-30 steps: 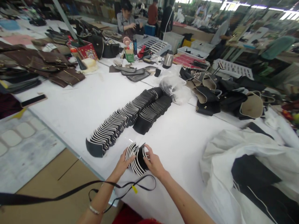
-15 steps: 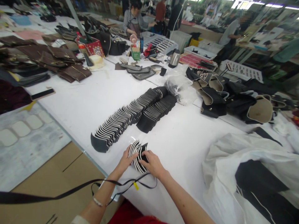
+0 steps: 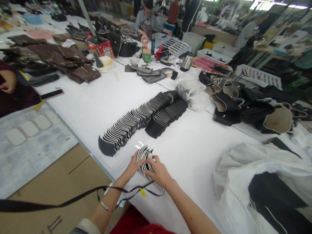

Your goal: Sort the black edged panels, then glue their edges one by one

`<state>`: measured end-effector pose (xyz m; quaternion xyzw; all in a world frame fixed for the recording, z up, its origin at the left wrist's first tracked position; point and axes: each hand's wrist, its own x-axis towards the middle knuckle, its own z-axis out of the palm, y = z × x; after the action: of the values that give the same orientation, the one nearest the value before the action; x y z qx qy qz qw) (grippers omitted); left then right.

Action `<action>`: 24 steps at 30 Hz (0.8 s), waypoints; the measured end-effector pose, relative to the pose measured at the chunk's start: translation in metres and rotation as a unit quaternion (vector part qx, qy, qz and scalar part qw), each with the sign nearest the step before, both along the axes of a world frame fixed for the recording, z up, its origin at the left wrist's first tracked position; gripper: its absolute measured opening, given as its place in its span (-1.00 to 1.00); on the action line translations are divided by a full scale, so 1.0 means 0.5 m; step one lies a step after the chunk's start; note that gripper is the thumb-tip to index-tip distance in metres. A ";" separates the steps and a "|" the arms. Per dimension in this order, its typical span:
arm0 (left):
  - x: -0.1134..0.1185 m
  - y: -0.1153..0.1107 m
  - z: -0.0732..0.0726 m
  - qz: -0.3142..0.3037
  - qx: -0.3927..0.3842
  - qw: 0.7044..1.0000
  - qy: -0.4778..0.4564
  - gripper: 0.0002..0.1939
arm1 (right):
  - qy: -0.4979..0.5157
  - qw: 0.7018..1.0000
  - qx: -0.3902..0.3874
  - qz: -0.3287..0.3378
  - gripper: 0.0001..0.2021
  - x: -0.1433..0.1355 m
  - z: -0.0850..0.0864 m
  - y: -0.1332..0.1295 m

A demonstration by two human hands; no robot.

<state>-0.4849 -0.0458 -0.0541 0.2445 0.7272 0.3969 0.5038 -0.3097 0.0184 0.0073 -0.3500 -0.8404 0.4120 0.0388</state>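
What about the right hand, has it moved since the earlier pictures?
Yes, a little: judged against the shorter row of black pieces on the table, the right hand has shifted leftward, closer to the left hand.

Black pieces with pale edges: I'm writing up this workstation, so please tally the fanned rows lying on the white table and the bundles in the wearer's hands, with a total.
Rows on the white table, the long row and the shorter row: 2
Bundles, just the held bundle between left hand and right hand: 1
Total: 3
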 end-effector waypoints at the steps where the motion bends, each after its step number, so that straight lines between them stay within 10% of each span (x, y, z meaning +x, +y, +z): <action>1: -0.001 -0.001 -0.001 -0.001 0.000 1.000 -0.001 -0.13 | 0.006 1.000 -0.009 0.006 -0.65 0.002 -0.001 0.002; 24: -0.012 0.001 0.069 -0.023 -0.073 0.991 -0.108 -0.23 | -0.086 0.995 0.017 -0.048 -0.65 -0.050 -0.007 0.000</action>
<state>-0.4907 -0.0451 -0.0197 0.1799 0.6897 0.3552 0.6048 -0.3347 0.0186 0.0039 -0.4233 -0.8298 0.3635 -0.0084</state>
